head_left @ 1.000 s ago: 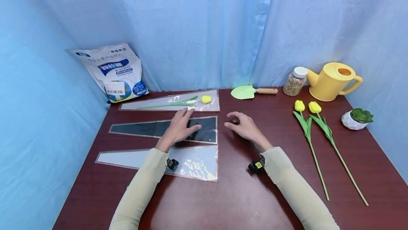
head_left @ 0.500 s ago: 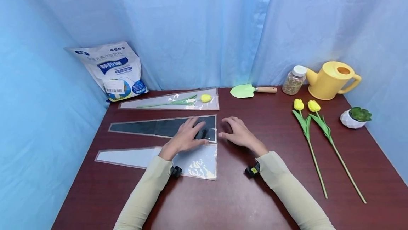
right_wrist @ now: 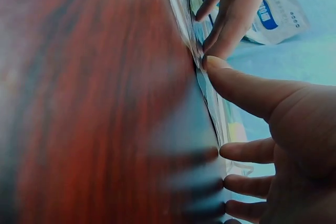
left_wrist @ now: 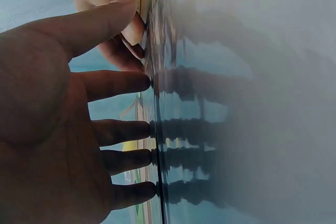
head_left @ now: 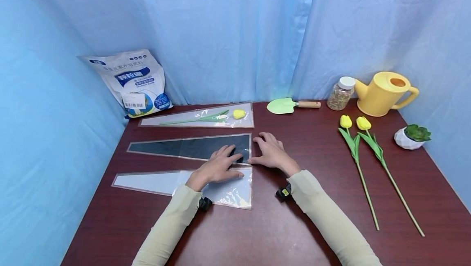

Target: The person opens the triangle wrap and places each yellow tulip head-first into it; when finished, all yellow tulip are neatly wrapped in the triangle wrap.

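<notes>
Three long tapered flower sleeves lie flat on the table in the head view. My left hand (head_left: 215, 167) is spread over the front part of the dark sleeve (head_left: 165, 148) and the nearest white sleeve (head_left: 143, 182). Its straight fingertips touch the film in the left wrist view. My right hand (head_left: 272, 153) stands at the dark sleeve's wide right end, thumb (right_wrist: 231, 85) at its lower corner and fingers reaching down to the table (right_wrist: 94, 108). A yellow tulip (head_left: 238, 113) lies on the back white sleeve (head_left: 176, 115), stem towards the narrow end.
Two more yellow tulips (head_left: 364, 172) lie at the right, beside a small potted succulent (head_left: 412, 136). A yellow watering can (head_left: 382, 96), a jar of granules (head_left: 340, 94) and a green trowel (head_left: 281, 106) stand or lie at the back. A fertiliser bag (head_left: 132, 84) leans back left.
My left hand has slid towards me and a little right across the sleeves. My right hand has moved left and slightly nearer, up to the dark sleeve's right edge.
</notes>
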Motion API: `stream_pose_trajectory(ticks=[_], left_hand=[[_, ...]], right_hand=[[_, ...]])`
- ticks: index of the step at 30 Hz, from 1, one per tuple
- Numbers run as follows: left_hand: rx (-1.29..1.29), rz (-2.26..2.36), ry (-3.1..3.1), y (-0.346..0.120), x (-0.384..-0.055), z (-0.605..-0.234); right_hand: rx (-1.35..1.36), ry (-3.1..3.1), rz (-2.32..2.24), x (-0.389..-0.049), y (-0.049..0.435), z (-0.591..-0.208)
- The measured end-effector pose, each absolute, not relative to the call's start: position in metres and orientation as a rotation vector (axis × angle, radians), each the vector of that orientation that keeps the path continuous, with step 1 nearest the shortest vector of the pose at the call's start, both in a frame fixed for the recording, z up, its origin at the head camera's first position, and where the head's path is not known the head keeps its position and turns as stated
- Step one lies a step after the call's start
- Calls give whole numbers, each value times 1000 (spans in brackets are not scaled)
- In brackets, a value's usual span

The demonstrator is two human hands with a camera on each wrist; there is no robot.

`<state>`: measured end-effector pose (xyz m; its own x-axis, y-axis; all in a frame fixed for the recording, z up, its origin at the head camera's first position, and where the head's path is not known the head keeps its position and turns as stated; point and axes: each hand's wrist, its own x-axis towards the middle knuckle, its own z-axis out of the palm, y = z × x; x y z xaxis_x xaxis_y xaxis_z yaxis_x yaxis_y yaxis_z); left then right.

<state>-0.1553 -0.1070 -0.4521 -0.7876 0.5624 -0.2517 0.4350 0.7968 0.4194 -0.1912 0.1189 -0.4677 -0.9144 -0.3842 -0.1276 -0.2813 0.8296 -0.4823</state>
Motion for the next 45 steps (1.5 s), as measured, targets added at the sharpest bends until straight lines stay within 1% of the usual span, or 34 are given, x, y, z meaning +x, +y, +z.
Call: stream_pose_trajectory(ticks=[15,22,30,36,45], left_hand=[[744,462,2618,-108,-156,-451],[745,455,2624,-108,-156,-454],[741,461,2620,-108,-157,-452],[731,464,2626,-107,-158,-454],[761,525,2631,-105,-160,-453]], right_hand=[[-382,2888,-534,-202,106,-467],[-328,2926,-556,-198,99,-464],[-315,2819,-794,-196,99,-463],[-315,2641,-1104,-197,102,-461],[16,2092,-1693,-197,99,-461]])
